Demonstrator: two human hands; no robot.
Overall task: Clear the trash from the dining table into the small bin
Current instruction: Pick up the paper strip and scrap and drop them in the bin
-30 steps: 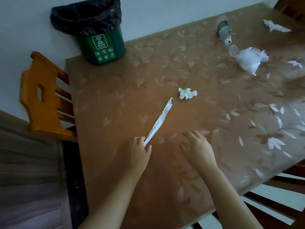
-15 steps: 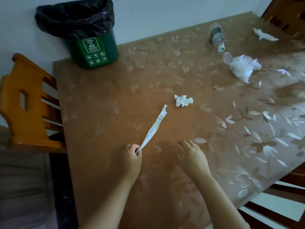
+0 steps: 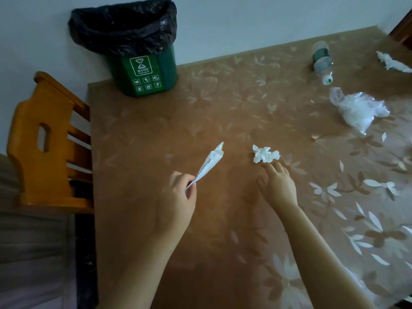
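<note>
My left hand pinches the near end of a long white paper wrapper, which is lifted off the table and points away toward the bin. My right hand lies open over the table, its fingertips at the near edge of a crumpled white tissue. The small green bin with a black liner stands at the table's far left corner against the wall. Farther right lie a crushed clear plastic bottle, a crumpled clear plastic bag and another white tissue.
The table has a brown cover with a pale leaf pattern. A wooden chair stands at the table's left side. The wall runs along the far edge. Another chair's corner shows at the top right.
My left hand has closed on the wrapper and lifted it off the table. My right hand has reached forward to the crumpled tissue. The view has shifted closer to the bin.
</note>
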